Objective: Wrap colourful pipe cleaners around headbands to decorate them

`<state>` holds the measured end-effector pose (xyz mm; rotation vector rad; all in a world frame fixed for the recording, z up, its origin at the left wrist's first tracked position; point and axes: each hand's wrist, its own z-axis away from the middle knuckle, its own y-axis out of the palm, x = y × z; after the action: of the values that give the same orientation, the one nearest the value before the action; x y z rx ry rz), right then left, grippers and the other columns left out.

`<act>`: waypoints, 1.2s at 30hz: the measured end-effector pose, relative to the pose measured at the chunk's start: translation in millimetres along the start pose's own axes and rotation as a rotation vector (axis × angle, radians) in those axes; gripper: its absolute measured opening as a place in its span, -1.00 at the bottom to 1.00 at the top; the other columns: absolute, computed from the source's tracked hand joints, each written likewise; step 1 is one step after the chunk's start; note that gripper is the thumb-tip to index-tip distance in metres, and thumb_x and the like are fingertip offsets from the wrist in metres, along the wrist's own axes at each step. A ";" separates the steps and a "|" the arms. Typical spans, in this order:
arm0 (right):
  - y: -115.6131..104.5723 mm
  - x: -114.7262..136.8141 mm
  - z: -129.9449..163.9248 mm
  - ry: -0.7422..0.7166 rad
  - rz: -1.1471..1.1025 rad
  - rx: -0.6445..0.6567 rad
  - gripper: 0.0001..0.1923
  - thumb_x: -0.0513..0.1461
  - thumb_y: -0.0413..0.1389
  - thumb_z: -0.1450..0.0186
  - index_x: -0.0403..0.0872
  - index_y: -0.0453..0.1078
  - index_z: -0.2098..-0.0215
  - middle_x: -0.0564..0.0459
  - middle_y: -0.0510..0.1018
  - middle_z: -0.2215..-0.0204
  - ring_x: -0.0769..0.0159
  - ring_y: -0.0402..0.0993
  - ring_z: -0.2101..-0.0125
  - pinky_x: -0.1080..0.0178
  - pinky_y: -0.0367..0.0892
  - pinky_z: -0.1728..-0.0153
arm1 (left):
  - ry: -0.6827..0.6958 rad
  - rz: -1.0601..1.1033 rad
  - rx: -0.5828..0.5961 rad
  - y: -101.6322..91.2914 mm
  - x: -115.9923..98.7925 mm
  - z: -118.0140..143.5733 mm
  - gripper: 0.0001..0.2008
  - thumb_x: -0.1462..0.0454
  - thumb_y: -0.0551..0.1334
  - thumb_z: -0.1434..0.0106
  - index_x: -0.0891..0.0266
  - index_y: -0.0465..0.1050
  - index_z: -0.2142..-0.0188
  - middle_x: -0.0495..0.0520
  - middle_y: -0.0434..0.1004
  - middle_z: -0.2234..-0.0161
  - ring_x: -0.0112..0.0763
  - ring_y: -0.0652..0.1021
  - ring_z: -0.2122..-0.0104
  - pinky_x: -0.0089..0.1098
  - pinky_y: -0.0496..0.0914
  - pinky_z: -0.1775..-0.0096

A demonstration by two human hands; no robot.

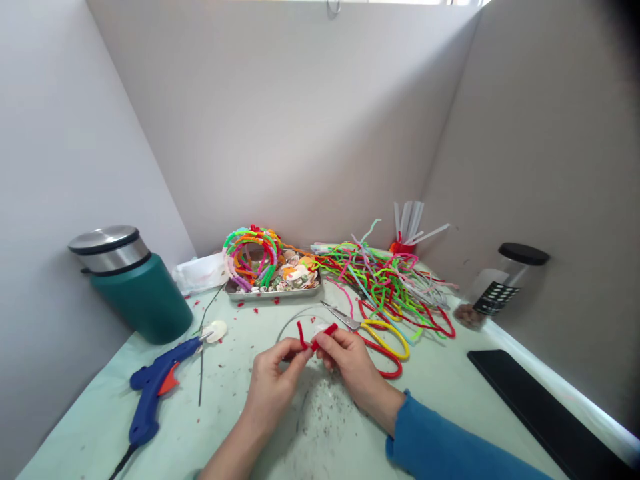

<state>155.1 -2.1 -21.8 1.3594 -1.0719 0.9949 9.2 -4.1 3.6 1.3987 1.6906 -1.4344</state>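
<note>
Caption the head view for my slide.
Left hand and right hand pinch red pipe cleaner above the pale green tabletop, a blue glue gun to the left, colourful pipe cleaners heaped beyond.

I've got plain back wall (280, 120), paler L wall (55, 133), darker R wall (540, 147). Bright light strip (415, 1) over back wall's top edge; diag. shadow (410, 153) on its R half. Pale-green table (185, 433) btwn walls.
</note>
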 end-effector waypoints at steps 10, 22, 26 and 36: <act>-0.2 0.5 0.5 -0.005 0.009 0.012 -0.69 -0.07 0.14 -0.16 -0.15 0.40 0.57 0.12 0.42 0.65 0.50 0.17 0.67 0.39 0.02 0.63 | 0.020 -0.054 0.025 0.5 3.0 1.2 -0.83 0.25 0.13 -0.21 0.26 0.46 0.42 -0.01 0.54 0.46 -0.43 0.49 0.42 -0.49 0.32 0.33; -1.7 0.8 0.1 0.012 -0.014 -0.025 -0.67 -0.05 0.13 -0.18 -0.15 0.39 0.56 0.14 0.38 0.68 0.50 0.15 0.67 0.38 0.03 0.61 | 0.173 -0.120 0.016 -1.9 3.0 1.7 -0.82 0.28 0.11 -0.22 0.23 0.49 0.31 0.09 0.56 0.33 -0.35 0.51 0.31 -0.42 0.34 0.23; -2.4 -2.6 -0.9 0.028 -0.025 -0.026 -0.68 -0.05 0.15 -0.16 -0.14 0.37 0.55 0.13 0.39 0.67 0.48 0.18 0.65 0.37 0.05 0.60 | 0.021 -0.010 -0.011 -1.8 4.3 1.7 -0.78 0.20 0.07 -0.25 0.25 0.45 0.30 0.02 0.50 0.49 -0.43 0.45 0.49 -0.48 0.32 0.40; -1.5 1.8 1.8 -0.009 0.052 0.022 -0.69 -0.06 0.15 -0.16 -0.14 0.42 0.56 0.18 0.30 0.72 0.48 0.13 0.67 0.37 0.00 0.62 | -0.146 0.121 0.067 -0.5 5.6 -1.3 -0.68 0.11 0.07 -0.24 0.30 0.47 0.33 -0.02 0.45 0.58 -0.48 0.35 0.59 -0.51 0.20 0.51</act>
<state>157.0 -4.0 -20.5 1.3607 -1.1109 1.0427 7.2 -0.8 -0.6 1.3713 1.4555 -1.4986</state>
